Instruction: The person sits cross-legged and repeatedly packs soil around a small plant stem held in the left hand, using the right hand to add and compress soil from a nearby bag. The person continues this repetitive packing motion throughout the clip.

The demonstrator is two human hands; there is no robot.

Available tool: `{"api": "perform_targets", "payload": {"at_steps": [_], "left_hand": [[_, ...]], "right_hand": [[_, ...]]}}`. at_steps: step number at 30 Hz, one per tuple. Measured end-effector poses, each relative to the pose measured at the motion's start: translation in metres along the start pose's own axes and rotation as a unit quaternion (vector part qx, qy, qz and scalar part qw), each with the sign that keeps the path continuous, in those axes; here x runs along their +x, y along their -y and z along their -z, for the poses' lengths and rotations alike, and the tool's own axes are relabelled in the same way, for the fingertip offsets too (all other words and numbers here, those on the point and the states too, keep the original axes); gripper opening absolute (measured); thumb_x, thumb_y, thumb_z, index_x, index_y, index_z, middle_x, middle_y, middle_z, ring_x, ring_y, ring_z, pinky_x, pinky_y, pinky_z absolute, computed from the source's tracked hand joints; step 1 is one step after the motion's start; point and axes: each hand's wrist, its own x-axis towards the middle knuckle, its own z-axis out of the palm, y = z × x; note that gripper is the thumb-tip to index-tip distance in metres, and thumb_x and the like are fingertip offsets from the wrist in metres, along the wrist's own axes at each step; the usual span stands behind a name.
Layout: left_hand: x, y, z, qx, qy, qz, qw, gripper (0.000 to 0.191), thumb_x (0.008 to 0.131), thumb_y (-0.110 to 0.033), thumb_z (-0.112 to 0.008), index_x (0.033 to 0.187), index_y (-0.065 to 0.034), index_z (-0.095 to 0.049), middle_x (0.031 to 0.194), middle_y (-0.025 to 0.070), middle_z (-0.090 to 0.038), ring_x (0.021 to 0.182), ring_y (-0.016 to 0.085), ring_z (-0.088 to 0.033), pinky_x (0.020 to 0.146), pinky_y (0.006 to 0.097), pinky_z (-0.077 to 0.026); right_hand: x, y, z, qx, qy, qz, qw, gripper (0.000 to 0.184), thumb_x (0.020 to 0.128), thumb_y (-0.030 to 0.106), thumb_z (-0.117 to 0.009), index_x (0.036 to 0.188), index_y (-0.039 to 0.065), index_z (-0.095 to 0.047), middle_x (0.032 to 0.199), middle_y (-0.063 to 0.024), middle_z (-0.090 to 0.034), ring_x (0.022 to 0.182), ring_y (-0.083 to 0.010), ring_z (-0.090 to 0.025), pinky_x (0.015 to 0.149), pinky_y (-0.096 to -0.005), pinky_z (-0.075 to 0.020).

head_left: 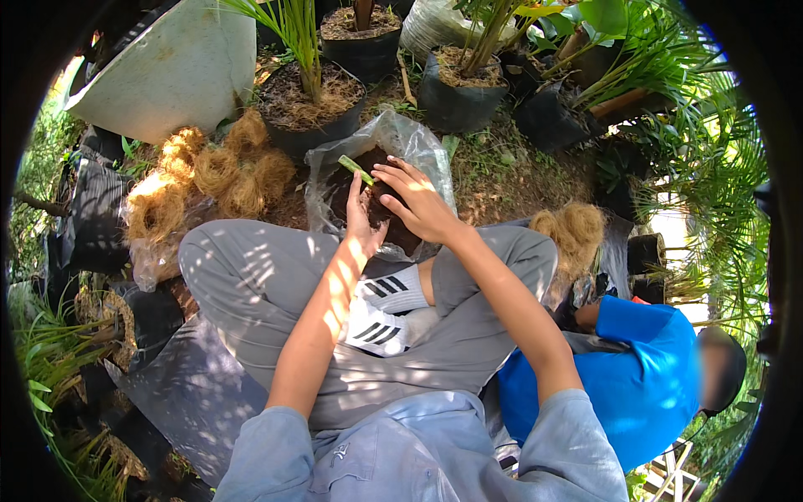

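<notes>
A short green stem piece [356, 170] slants over dark soil [404, 240] in a clear plastic bag [417, 143], which stands open before my crossed legs. My left hand [364, 216] is at the bag's left side, its fingertips against the stem and its thumb apart; soil clings to its palm. Whether it grips the stem is unclear. From the right, my right hand [417, 199] reaches over the soil with fingers spread and palm down. Its fingertips are close to the stem's lower end, and nothing shows in its grasp. Part of the soil is hidden beneath both hands.
Bundles of brown fibre [235, 166] lie left of the bag, and another fibre bundle [568, 235] is beyond my right knee. Black bags with potted palms [310, 103] stand ahead, near a large pale pot [182, 69]. A person in blue [602, 383] sits close on my right.
</notes>
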Motion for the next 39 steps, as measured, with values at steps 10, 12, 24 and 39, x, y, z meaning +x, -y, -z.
{"api": "perform_targets", "payload": {"at_steps": [10, 12, 24, 39], "left_hand": [[0.002, 0.001, -0.001, -0.018, 0.009, -0.009, 1.000, 0.071, 0.113, -0.064, -0.044, 0.140, -0.0031, -0.068, 0.137, 0.0118, -0.073, 0.131, 0.027, -0.067, 0.119, 0.0401, -0.049], [0.005, 0.004, 0.002, -0.014, 0.006, -0.008, 1.000, 0.073, 0.114, -0.065, -0.042, 0.140, -0.0017, -0.067, 0.138, 0.0131, -0.072, 0.135, 0.028, -0.065, 0.121, 0.0417, -0.049], [0.011, 0.005, 0.008, -0.015, 0.001, -0.025, 1.000, 0.078, 0.113, -0.068, -0.041, 0.141, -0.0004, -0.069, 0.139, 0.0144, -0.073, 0.135, 0.029, -0.067, 0.123, 0.0452, -0.048], [0.011, 0.007, 0.009, -0.013, -0.005, -0.032, 0.999, 0.080, 0.112, -0.071, -0.038, 0.140, -0.0031, -0.068, 0.138, 0.0131, -0.072, 0.131, 0.027, -0.067, 0.118, 0.0442, -0.051]], "right_hand": [[-0.020, 0.009, -0.009, -0.008, -0.002, 0.027, 1.000, 0.059, 0.108, 0.029, -0.064, 0.163, 0.011, -0.051, 0.168, -0.0127, -0.050, 0.159, -0.0378, -0.041, 0.131, -0.0534, -0.0302], [-0.029, 0.011, -0.013, -0.024, -0.004, 0.021, 0.999, 0.063, 0.107, 0.029, -0.064, 0.165, 0.011, -0.048, 0.170, -0.0125, -0.048, 0.160, -0.0355, -0.040, 0.133, -0.0524, -0.0279], [-0.041, 0.017, -0.031, -0.025, -0.066, 0.013, 0.997, 0.071, 0.106, 0.031, -0.064, 0.169, 0.007, -0.041, 0.173, -0.0158, -0.042, 0.162, -0.0320, -0.037, 0.136, -0.0495, -0.0217], [-0.042, 0.018, -0.037, -0.050, -0.043, 0.020, 0.998, 0.069, 0.107, 0.031, -0.061, 0.167, 0.004, -0.042, 0.175, -0.0131, -0.041, 0.163, -0.0310, -0.035, 0.136, -0.0500, -0.0217]]}}
